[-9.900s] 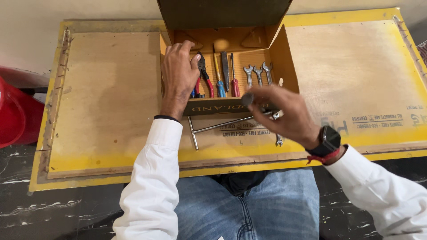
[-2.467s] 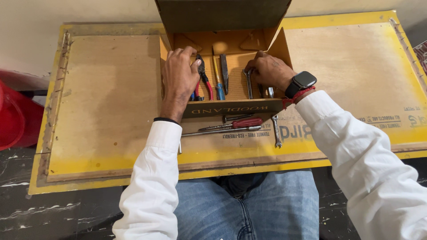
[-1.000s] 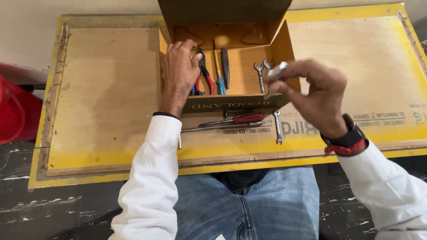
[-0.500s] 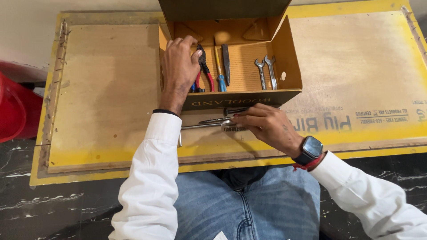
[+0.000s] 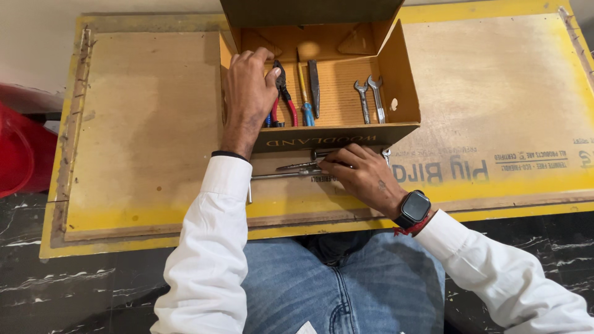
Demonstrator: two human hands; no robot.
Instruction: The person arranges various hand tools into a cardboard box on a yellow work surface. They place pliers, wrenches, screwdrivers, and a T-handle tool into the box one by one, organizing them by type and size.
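Left hand: the left hand (image 5: 247,93) rests inside the open brown cardboard box (image 5: 405,80), fingers curled loosely over the box's left inner side, thumb tip touching the red-handled pliers (image 5: 283,96); it pinches nothing that shows.
Right hand: the right hand (image 5: 362,173) lies on the surface just in front of the box's front wall, fingers bent and drawn together over the grey metal tools (image 5: 297,167) lying there; fingertips touch them, but whether they grip one I cannot tell.
Tools on the surface: long slim metal pieces lying crosswise between the box and the person's lap, one a thin rod (image 5: 272,176) reaching left under the left sleeve; a small wrench end (image 5: 387,153) shows just right of the right hand.
Inside the box: beside the pliers lie a screwdriver with a yellow shaft and blue handle (image 5: 303,93), a dark flat tool (image 5: 314,86), then, well apart to the right, two small silver spanners (image 5: 370,99) side by side and a small pale bit (image 5: 393,104) near the right wall.
Surface: a worn plywood board with yellow painted edges (image 5: 142,124), carrying the box at its middle.
Person: white long sleeves, blue jeans, a black wristwatch (image 5: 413,207) and red thread on the right wrist, a dark band on the left.
Surroundings: a red plastic object (image 5: 18,148) at the left edge, dark marbled floor (image 5: 80,291) below.
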